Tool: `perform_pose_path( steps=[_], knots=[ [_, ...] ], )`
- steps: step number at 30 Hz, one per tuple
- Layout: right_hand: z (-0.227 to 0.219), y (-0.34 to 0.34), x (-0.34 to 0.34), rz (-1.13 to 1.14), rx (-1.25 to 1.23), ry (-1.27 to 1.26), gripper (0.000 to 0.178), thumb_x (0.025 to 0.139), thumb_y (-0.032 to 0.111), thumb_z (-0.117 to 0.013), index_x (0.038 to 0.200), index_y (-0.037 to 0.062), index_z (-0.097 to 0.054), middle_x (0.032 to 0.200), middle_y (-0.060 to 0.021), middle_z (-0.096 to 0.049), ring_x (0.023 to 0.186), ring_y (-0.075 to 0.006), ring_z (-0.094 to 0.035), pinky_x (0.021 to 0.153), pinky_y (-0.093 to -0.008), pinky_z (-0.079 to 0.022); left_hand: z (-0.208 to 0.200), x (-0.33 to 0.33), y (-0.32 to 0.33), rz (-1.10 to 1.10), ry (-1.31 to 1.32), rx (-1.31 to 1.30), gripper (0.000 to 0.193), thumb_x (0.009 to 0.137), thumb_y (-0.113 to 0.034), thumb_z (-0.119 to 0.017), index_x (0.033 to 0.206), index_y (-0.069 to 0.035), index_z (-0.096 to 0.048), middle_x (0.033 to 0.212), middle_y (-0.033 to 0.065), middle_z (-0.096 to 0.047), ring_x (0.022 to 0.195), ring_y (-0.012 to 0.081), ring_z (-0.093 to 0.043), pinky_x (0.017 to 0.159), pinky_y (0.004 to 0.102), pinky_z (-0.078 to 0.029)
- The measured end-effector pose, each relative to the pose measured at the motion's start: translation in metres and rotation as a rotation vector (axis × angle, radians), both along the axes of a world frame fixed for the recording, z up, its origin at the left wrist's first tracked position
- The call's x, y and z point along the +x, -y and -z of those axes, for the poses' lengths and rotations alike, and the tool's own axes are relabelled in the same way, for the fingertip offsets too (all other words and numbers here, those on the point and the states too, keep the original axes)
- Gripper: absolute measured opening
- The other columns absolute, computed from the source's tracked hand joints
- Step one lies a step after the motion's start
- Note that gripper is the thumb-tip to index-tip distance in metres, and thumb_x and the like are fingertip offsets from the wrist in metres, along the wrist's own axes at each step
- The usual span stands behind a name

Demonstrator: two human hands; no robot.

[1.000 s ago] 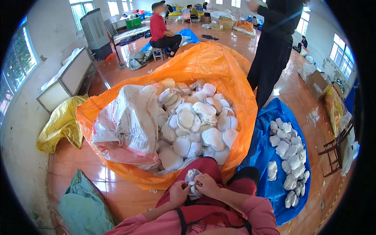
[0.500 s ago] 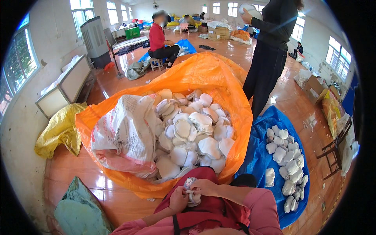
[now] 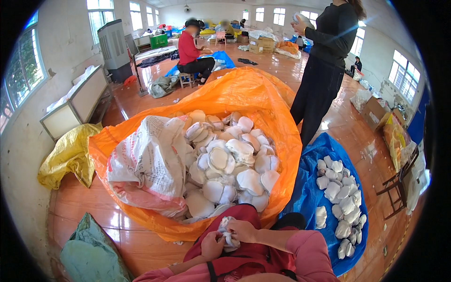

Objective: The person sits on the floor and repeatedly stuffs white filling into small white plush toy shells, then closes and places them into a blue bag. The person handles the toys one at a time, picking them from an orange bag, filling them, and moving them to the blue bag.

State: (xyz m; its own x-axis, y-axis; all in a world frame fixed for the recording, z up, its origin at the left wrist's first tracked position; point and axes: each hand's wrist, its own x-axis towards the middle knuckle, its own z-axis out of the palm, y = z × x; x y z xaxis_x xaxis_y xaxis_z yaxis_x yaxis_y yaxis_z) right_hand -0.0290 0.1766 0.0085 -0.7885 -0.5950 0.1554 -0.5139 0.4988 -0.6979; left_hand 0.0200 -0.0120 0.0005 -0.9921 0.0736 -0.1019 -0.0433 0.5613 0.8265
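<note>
White cloth piece (image 3: 231,243), bunched and small, was held above the red-covered lap (image 3: 246,214), at six o'clock from the heap of white pads (image 3: 218,157) on the orange sheet (image 3: 192,104). The left hand (image 3: 213,245) pinched it from about eight o'clock, and the right hand (image 3: 242,231) grasped it from about three, fingers bent over its upper part; their tips were partly hidden. Folded as it was, it looked light, soft and limp, unlikely to break and probably not slippery, though a loose layer could well have slid out of a weak pinch. A thick, gathered fold at each side seemed the best place to take hold. From the lap, a printed white sack (image 3: 150,150) lay toward half past ten, and more pads (image 3: 347,204) rested on a blue sheet (image 3: 298,199) between two and three.
</note>
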Motion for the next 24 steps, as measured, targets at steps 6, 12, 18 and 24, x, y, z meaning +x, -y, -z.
perform_pose_path(
  steps=[6, 12, 18, 24],
  knots=[
    [-0.017, -0.012, 0.002, 0.049, -0.084, -0.196, 0.023, 0.065, 0.01, -0.072, 0.075, 0.0116, -0.051, 0.088, -0.0033, -0.056, 0.093, -0.024, -0.056, 0.093, -0.0435, -0.041, -0.01, -0.008, -0.003, 0.142, -0.154, 0.038, 0.025, 0.077, -0.021, -0.071, 0.091, -0.002, -0.063, 0.084, 0.0119, -0.065, 0.077, 0.026, -0.064, 0.07, 0.0358, -0.051],
    [-0.059, -0.034, -0.019, -0.026, -0.11, -0.275, 0.023, 0.068, 0.012, -0.071, 0.074, 0.0109, -0.049, 0.094, -0.0041, -0.054, 0.094, -0.0233, -0.057, 0.097, -0.0438, -0.042, -0.029, -0.052, -0.011, 0.294, 0.141, 0.451, 0.018, 0.083, -0.009, -0.069, 0.096, -0.001, -0.06, 0.083, 0.0011, -0.063, 0.075, 0.008, -0.06, 0.068, 0.0245, -0.05],
    [-0.051, -0.039, -0.007, 0.053, -0.054, 0.026, 0.023, 0.07, 0.013, -0.068, 0.08, 0.006, -0.049, 0.088, -0.0097, -0.05, 0.08, -0.0298, -0.056, 0.065, -0.0382, -0.046, -0.03, -0.087, -0.003, 0.562, 0.39, 0.527, 0.016, 0.086, -0.009, -0.067, 0.099, -0.003, -0.059, 0.088, 0.0007, -0.063, 0.08, 0.0085, -0.06, 0.073, 0.0236, -0.05],
    [-0.007, -0.03, 0.017, 0.331, -0.054, -0.026, 0.022, 0.075, 0.01, -0.065, 0.088, 0.0065, -0.048, 0.088, -0.0103, -0.05, 0.077, -0.0322, -0.054, 0.064, -0.0397, -0.046, 0.011, -0.08, -0.007, 0.595, 0.374, 0.242, 0.021, 0.089, -0.016, -0.065, 0.105, -0.003, -0.06, 0.093, 0.0043, -0.066, 0.085, 0.011, -0.061, 0.075, 0.027, -0.051]
  ],
)
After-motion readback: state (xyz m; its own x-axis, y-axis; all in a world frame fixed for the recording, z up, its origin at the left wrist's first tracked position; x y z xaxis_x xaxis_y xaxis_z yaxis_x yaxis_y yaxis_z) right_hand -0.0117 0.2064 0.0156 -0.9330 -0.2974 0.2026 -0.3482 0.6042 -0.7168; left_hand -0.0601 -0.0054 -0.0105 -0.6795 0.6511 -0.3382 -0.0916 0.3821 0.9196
